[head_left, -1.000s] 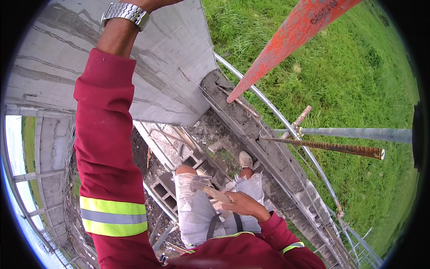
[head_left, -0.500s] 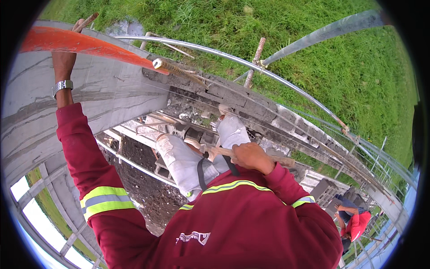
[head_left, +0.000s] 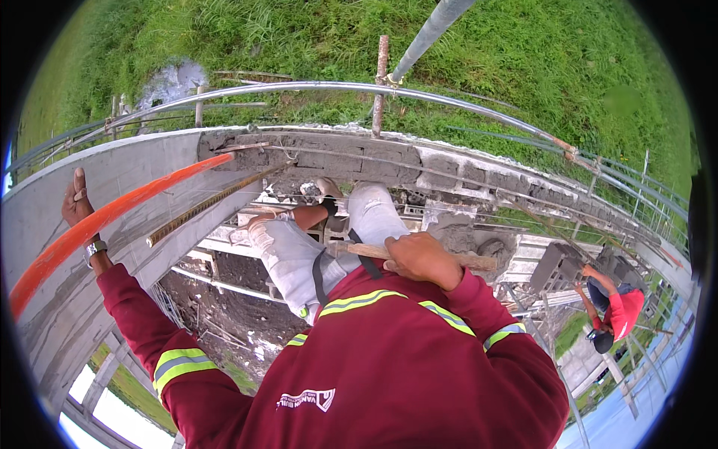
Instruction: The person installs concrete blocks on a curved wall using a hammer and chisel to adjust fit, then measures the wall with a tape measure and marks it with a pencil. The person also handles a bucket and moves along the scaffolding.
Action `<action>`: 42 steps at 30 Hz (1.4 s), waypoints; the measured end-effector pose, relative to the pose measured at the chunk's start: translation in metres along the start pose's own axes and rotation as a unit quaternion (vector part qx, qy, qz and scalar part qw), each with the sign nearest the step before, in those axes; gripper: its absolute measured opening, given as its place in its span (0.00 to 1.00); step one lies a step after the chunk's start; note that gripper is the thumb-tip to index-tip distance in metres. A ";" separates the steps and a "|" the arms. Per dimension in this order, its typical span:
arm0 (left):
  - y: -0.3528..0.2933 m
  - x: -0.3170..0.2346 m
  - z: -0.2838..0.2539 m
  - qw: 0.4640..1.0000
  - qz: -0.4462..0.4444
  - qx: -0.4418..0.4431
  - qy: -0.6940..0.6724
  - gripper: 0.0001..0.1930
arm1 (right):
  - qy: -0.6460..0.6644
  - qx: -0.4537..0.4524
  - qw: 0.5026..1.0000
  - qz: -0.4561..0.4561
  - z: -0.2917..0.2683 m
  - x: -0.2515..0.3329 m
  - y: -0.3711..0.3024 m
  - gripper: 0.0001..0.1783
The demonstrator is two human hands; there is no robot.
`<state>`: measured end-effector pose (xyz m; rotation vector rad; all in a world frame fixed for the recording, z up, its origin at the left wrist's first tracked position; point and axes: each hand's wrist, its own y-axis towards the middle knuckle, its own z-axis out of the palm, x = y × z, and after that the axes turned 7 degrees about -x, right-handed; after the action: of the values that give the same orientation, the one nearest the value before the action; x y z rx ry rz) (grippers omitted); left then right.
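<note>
My left hand [head_left: 78, 203] is stretched out at the far left, in front of the smooth grey concrete wall [head_left: 142, 168] and beside an orange pole [head_left: 123, 211]. Its fingers look extended, with no object visible in them; whether it touches the wall I cannot tell. Close to my waist, my right hand [head_left: 425, 259] is wrapped round a flat strip of wood [head_left: 475, 262], which lies crosswise over my lap. Both ends of the strip show on either side of the fist. A rusty ribbed steel bar [head_left: 213, 208] slants between the pole and my legs [head_left: 288, 243].
Ahead runs a block wall top [head_left: 389, 159] smeared with mortar, with a thin string near it. A metal scaffold rail [head_left: 299, 87] and upright pole [head_left: 430, 37] stand beyond, before grass. At right, a co-worker [head_left: 617, 310] in red reaches to a hollow block [head_left: 557, 269]. Rubble lies far below.
The view has turned, and the orange pole now crosses lower at the left. My left hand appears lower, with its fingers more visible. My right hand still grips the wood strip.
</note>
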<state>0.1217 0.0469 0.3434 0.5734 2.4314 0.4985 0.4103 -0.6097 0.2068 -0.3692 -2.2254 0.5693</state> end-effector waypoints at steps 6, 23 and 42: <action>0.005 0.010 -0.002 1.000 0.007 0.018 -0.020 0.27 | 0.054 -0.102 0.990 0.079 0.022 -0.005 -0.026 0.17; 0.045 0.062 -0.012 0.979 0.189 0.070 0.037 0.28 | 0.214 -0.285 0.894 0.273 0.079 0.075 -0.054 0.18; -0.116 -0.078 0.058 0.961 0.269 0.021 -0.061 0.27 | 0.258 -0.360 0.834 0.330 0.150 0.087 -0.070 0.18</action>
<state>0.1821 -0.0771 0.2806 1.2586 2.1576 0.6050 0.2349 -0.6738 0.2096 -1.5258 -1.6535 -0.0883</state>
